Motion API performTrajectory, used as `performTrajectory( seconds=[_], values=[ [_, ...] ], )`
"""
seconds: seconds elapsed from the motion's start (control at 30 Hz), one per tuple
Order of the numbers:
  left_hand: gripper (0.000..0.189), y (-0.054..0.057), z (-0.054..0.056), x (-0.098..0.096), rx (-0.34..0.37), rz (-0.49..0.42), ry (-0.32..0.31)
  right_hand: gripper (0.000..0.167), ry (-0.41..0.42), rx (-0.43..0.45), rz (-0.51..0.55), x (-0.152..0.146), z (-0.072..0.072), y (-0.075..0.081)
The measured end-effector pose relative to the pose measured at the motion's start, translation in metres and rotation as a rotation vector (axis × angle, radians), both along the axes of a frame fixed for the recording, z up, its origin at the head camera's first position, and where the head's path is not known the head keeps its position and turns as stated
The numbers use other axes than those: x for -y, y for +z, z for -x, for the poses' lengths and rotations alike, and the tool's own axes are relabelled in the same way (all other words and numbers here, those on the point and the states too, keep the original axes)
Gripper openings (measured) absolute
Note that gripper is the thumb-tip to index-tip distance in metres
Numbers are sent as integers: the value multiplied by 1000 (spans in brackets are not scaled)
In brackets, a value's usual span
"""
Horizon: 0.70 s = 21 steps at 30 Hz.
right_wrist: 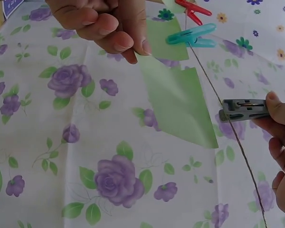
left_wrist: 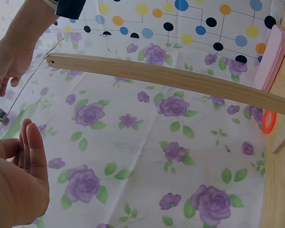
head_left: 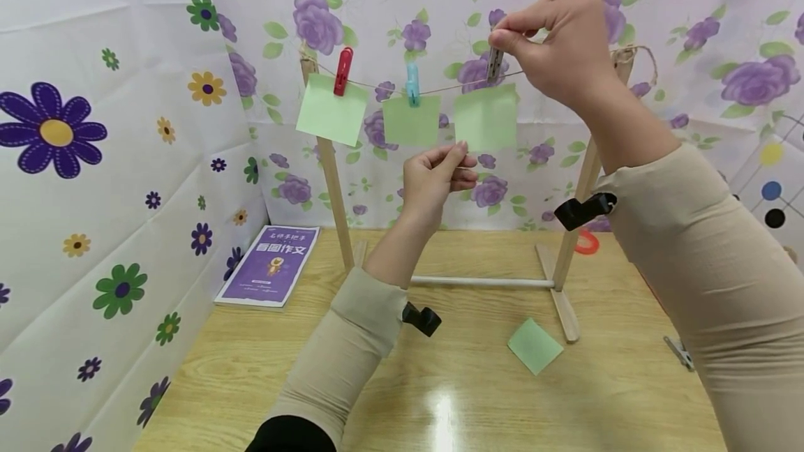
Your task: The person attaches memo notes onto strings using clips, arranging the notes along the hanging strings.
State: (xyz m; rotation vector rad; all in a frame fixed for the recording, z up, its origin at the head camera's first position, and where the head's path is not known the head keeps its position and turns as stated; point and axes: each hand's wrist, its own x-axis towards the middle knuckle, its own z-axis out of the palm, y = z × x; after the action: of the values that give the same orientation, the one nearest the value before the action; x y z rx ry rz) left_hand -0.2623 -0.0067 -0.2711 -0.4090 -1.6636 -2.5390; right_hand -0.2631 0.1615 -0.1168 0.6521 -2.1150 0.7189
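Observation:
My left hand [head_left: 436, 176] pinches the lower corner of a square of light green paper [head_left: 488, 117] between thumb and fingers. Above it my right hand [head_left: 562, 47] grips a grey clothespin [head_left: 495, 65] by its upper end. In the right wrist view the clothespin's tip is at the string [right_wrist: 237, 135], and the paper's edge hangs just beside the string. To the left on the same string, a red clothespin [head_left: 343, 72] holds one green paper [head_left: 331, 111], and a light blue clothespin [head_left: 412, 86] holds another green paper [head_left: 411, 121].
The string runs between two wooden posts [head_left: 336, 201] joined low down by a white rod [head_left: 484, 282]. On the table [head_left: 301, 368] lie a loose green paper [head_left: 535, 346], a purple book [head_left: 270, 267], a red ring [head_left: 587, 243] and a grey clothespin [head_left: 680, 353] at the right.

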Motion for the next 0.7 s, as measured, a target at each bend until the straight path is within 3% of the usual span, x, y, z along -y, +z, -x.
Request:
performTrajectory(
  seconds=[0.4,0.7],
  values=[
    [24,6,1,0,10,-44,-25,21,-29,63,-61,3,0,-4],
    [24,6,0,0,-5,-35,-21,21,-5,108,-118,2,0,-8]
  ],
)
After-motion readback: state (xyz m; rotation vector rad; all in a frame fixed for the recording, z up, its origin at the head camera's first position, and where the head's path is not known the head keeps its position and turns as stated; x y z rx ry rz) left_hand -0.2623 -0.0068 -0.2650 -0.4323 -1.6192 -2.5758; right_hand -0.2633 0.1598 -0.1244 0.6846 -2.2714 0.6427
